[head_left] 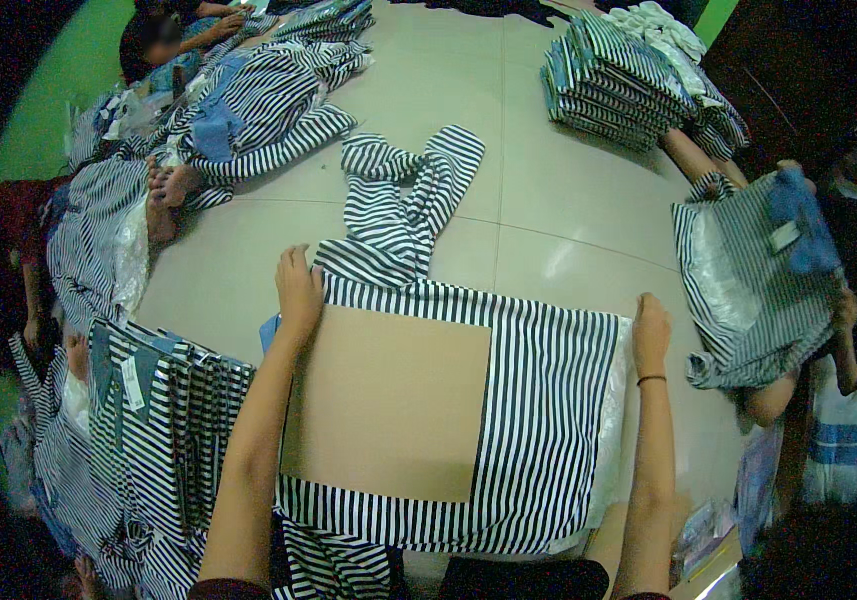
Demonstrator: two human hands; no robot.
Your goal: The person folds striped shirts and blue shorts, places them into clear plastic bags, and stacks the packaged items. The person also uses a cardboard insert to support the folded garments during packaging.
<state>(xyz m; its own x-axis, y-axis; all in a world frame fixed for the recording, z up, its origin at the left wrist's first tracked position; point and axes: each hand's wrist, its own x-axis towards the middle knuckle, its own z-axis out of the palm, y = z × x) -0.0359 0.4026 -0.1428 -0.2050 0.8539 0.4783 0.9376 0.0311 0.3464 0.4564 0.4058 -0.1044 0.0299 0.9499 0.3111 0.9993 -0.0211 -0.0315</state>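
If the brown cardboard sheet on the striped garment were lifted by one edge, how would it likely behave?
The cardboard sheet lies flat with straight edges, so it would probably stay stiff rather than droop. It looks thin, so likely light for its size. Resting on the striped garment, it may slide unless pinned; the left hand presses at its corner, while the right hand holds the garment's edge.

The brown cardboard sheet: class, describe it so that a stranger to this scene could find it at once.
Start at the pale tiled floor, then find the striped garment spread flat between the person's two forearms. The cardboard sheet lies on it, under the left hand. It is the only plain brown rectangle among the stripes.
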